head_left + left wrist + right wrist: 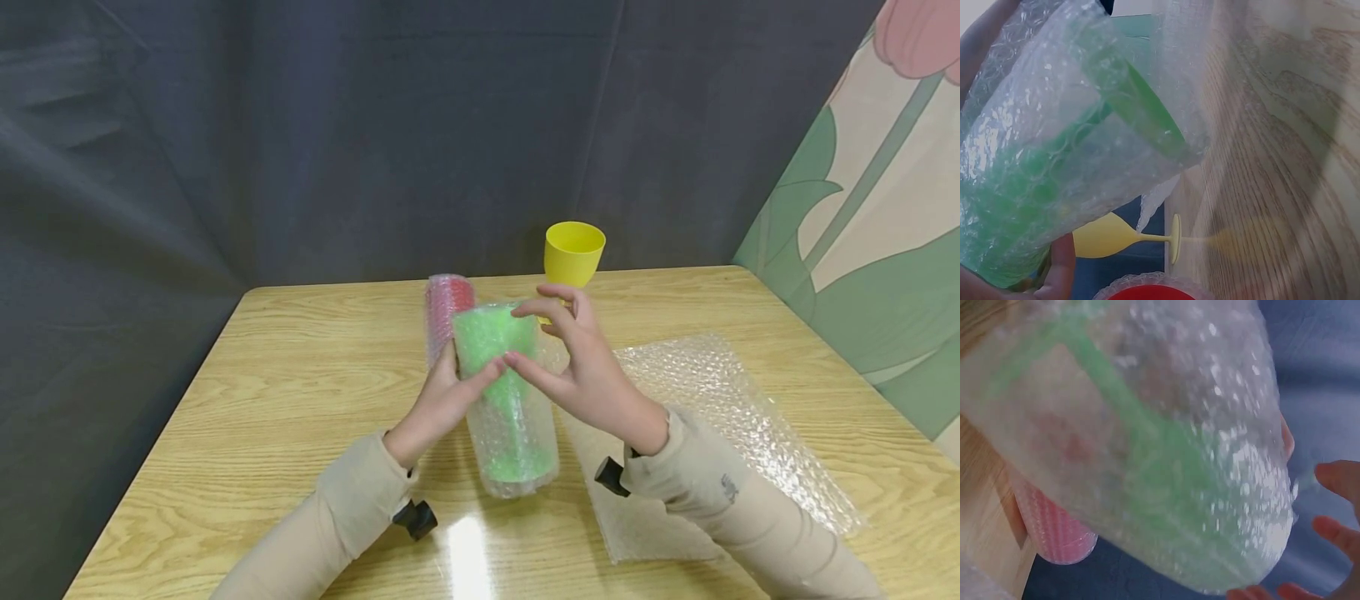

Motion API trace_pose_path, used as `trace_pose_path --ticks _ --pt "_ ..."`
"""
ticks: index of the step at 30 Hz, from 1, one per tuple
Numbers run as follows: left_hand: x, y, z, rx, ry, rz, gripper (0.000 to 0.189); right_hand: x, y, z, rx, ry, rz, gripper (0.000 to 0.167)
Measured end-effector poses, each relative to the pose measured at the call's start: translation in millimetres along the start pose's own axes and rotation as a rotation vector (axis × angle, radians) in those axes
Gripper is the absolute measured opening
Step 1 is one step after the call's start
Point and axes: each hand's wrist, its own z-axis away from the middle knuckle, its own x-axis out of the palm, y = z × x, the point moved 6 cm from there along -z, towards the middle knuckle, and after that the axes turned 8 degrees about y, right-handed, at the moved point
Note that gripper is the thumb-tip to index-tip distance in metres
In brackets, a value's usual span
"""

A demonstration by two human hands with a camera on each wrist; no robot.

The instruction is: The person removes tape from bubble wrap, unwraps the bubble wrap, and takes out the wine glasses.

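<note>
A green goblet (pixel 498 400) wrapped in bubble wrap leans slightly in the middle of the head view, stem and foot showing through the wrap. My left hand (pixel 442 400) grips it from the left side, thumb across the front. My right hand (pixel 581 367) is at its upper right; the thumb tip is at the front by the left thumb, and the bent fingers spread near the top. In the right wrist view, fingers (pixel 1338 478) of that hand stand apart from the wrap (pixel 1247 487). In the left wrist view the wrapped foot (pixel 1154 115) points to the right.
A red cup-like item (pixel 450 304) in bubble wrap stands behind the left hand. Farther back is a yellow goblet (pixel 573 254), partly hidden by the right hand. A bubble wrap sheet (pixel 697 400) lies on the wooden table (pixel 300 400), under the right forearm. A dark curtain hangs behind.
</note>
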Motion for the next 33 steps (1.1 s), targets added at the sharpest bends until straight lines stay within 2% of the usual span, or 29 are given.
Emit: trace_pose_path --ticks 5,11,19,26,33 --pt "-0.3 -0.5 -0.1 0.026 0.011 -0.022 0.079 8.0 -5.8 5.5 -0.061 -0.041 0.107 0.038" --pt "0.6 -1.3 1.0 0.006 0.012 -0.017 0.071 9.5 -6.1 6.8 -0.096 -0.035 0.17 0.035" --pt "0.8 -3.8 2.8 0.006 0.015 -0.041 0.077 8.5 -2.6 8.0 -0.119 -0.036 0.178 0.035" --pt "3.3 -4.5 0.8 0.027 -0.006 -0.038 0.069 8.6 -1.9 9.1 -0.144 -0.054 0.175 0.028" --pt "3.7 -5.4 1.1 0.025 -0.005 -0.036 0.07 7.8 -2.0 10.1 -0.149 -0.056 0.175 0.025"
